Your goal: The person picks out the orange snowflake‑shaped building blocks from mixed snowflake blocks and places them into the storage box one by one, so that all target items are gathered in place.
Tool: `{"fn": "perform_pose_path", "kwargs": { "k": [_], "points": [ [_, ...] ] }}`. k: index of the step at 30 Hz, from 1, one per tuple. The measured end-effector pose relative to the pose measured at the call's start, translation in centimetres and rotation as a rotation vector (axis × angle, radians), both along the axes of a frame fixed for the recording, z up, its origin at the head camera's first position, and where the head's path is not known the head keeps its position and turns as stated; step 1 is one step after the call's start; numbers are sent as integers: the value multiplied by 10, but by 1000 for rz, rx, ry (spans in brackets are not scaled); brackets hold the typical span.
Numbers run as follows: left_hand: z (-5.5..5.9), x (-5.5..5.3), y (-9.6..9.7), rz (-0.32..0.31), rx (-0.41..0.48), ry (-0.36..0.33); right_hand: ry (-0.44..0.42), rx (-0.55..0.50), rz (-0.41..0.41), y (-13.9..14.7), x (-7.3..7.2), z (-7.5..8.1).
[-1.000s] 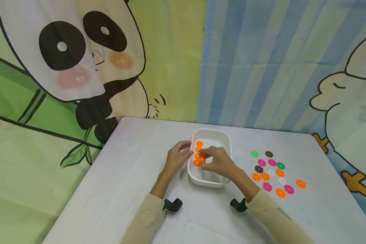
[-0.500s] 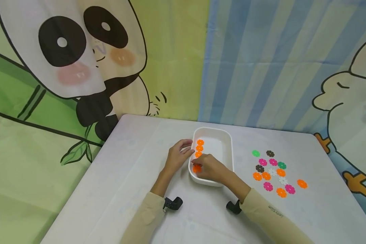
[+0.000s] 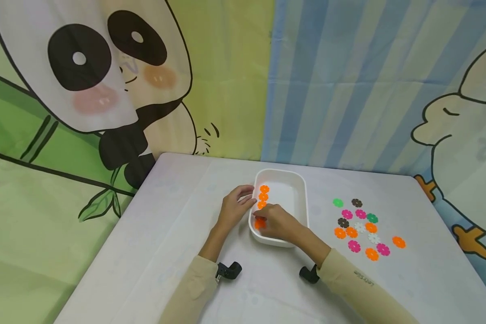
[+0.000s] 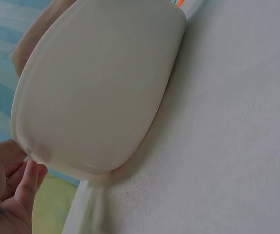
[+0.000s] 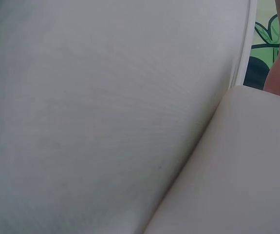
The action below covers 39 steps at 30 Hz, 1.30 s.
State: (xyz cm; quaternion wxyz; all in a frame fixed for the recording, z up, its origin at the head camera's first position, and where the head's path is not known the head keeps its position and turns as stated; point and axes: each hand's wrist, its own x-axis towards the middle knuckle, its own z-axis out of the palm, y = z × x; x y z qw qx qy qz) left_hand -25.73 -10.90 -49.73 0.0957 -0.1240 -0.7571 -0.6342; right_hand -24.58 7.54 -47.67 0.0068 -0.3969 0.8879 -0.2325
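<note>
A white plastic box (image 3: 295,189) stands on the table, with several orange snowflake discs (image 3: 263,196) lined up along its left inner side. My left hand (image 3: 236,208) is at the box's left rim; in the left wrist view the fingers (image 4: 28,181) touch the outer wall and the thumb side reaches over the edge. My right hand (image 3: 281,222) is down inside the box, fingers curled at an orange snowflake disc (image 3: 260,223) near the front left corner. Its fingertips are partly hidden. The right wrist view shows only the box wall (image 5: 237,126) and white table.
Right of the box lie several loose snowflake discs in orange, pink, white, brown and green, among them an orange disc (image 3: 398,242) furthest right. A white cloth-covered table (image 3: 186,193) meets a printed curtain (image 3: 227,81) behind. Black wrist cameras (image 3: 229,270) sit at both sleeves.
My right hand has moved toward the front left of the box with the orange snowflake disc and then stayed there. The left hand has stayed at the rim.
</note>
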Motion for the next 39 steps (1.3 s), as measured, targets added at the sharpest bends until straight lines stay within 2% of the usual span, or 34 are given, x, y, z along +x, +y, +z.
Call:
{"fn": "perform_pose_path", "kwargs": {
  "k": [9,15,21,26,29,35,39],
  "points": [
    [-1,0,0,-1,9,-8,24,3,-13,-1,1,0],
    [4,2,1,0,7,-5,28,-14,-2,-1,1,2],
    [3,1,0,-20,45,2,34,-44,10,0,1,1],
    [-1,-1,-1,-37,54,-8,-3,-59,-23,3,1,0],
    [-2,-1,-1,-26,53,5,-25,-61,-29,4,1,-1],
    [-1,1,-1,-25,54,11,-13,-21,-12,4,3,0],
    [0,1,-1,-40,69,1,-7,-31,-10,4,4,1]
  ]
}}
